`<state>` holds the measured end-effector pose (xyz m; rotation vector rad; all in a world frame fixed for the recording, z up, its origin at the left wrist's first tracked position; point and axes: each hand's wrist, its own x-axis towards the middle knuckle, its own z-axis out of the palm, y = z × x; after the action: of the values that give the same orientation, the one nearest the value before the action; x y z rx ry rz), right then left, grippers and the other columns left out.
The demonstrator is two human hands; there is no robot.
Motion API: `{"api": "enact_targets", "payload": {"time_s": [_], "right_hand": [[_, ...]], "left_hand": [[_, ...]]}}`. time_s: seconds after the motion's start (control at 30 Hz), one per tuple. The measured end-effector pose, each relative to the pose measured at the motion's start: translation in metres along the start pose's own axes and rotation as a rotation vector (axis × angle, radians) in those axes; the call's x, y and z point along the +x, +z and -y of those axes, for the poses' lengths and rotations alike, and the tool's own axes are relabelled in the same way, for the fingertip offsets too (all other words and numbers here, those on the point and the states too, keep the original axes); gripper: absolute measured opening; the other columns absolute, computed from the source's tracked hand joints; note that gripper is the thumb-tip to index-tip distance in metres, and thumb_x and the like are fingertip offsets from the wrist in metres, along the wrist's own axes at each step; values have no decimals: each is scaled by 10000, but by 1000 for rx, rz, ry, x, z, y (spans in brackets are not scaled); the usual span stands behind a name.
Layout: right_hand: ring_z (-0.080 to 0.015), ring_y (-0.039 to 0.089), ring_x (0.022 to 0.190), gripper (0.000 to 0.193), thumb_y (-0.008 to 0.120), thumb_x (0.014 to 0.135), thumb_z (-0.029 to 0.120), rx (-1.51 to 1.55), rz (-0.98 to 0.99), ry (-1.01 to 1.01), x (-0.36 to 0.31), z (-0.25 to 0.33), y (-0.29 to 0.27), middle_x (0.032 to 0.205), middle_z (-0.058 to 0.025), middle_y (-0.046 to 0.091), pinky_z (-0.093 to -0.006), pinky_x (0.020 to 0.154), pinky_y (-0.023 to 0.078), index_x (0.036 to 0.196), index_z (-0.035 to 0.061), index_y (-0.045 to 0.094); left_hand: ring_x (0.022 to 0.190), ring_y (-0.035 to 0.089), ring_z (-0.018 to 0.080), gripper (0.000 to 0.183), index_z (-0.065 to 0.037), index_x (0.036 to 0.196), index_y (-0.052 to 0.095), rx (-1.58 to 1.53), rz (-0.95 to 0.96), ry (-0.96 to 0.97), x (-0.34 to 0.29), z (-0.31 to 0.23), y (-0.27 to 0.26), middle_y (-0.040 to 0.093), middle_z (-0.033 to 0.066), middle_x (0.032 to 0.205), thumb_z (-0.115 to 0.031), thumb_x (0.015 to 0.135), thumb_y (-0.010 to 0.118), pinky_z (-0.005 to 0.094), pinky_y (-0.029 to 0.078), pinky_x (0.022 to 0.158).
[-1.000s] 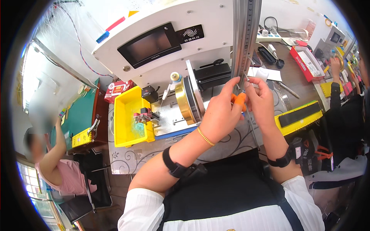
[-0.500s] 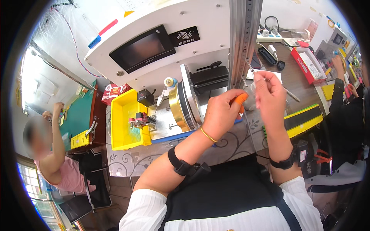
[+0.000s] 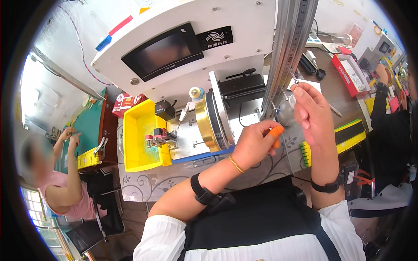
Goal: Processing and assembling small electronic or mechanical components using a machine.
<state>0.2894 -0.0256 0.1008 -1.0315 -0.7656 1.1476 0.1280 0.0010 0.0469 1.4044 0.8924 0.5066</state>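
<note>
My right hand (image 3: 312, 108) is raised beside the upright metal column (image 3: 287, 56). Its thumb and index finger pinch together right under a small shiny metal fitting (image 3: 296, 81) on a thin rod by the column; what lies between the fingertips is too small to make out. Lower and to the left, my left hand (image 3: 257, 141) is closed, thumb against fingers, with an orange finger cot (image 3: 276, 131) on one fingertip. Whatever it pinches does not show. Left of it stands a machine with a gold-rimmed wheel (image 3: 204, 126) and a white spool (image 3: 194, 93).
A yellow bin (image 3: 130, 148) sits at the machine's left, beneath a dark screen (image 3: 163, 51). On the right lie a red box (image 3: 350, 76) and a yellow-and-black tray (image 3: 348, 137). One person (image 3: 69, 187) sits at a green table (image 3: 89, 130); another person's arm (image 3: 379, 95) reaches in at right.
My left hand has come lower and a little nearer to me, farther from the right hand. The right hand stays at the fitting. The view has shifted slightly, and the seated person's hands have lowered.
</note>
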Motion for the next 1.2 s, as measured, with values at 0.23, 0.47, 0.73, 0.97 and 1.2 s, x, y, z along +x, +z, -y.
{"api": "enact_targets", "payload": {"time_s": [0.23, 0.47, 0.73, 0.97, 1.2], "right_hand": [[-11, 343, 434, 194, 640, 930, 193, 128, 33, -5, 4, -9, -8, 591, 51, 468, -177, 410, 251, 1029, 26, 631], [-8, 363, 471, 211, 645, 932, 211, -13, 40, -75, 3, -3, 0, 618, 49, 482, -170, 423, 271, 1020, 20, 625], [7, 391, 538, 197, 655, 932, 199, -228, -239, -459, 1, 15, 7, 699, 61, 522, -163, 461, 273, 1021, 25, 630], [-66, 513, 590, 53, 669, 848, 50, -903, -116, -577, -67, -1, 10, 739, -12, 569, -213, 515, 387, 886, 34, 635], [-57, 525, 564, 72, 663, 848, 56, -724, 5, -116, -95, -39, 10, 720, -37, 606, -225, 505, 407, 877, 9, 616]], "left_hand": [[518, 557, 60, 213, -34, 1030, 635, -99, 75, -107, -1, 5, -3, 608, 13, 696, -230, 986, 564, 197, 466, 496], [552, 554, 49, 199, -54, 1033, 606, -90, 110, -59, -3, 13, -10, 594, -3, 706, -237, 1000, 535, 187, 451, 504], [1057, 611, 185, 497, -52, 1461, 330, -300, 289, 127, -15, 19, -16, 549, 132, 1271, -64, 982, 462, 293, 510, 867], [1239, 511, 246, 684, -71, 1518, 203, -480, 305, 31, -36, 9, -26, 395, 148, 1440, -9, 901, 490, 356, 456, 998], [1420, 273, 267, 822, -66, 1513, 219, -853, 442, -19, -42, 7, -27, 292, 131, 1527, -71, 765, 560, 399, 255, 1164]]}}
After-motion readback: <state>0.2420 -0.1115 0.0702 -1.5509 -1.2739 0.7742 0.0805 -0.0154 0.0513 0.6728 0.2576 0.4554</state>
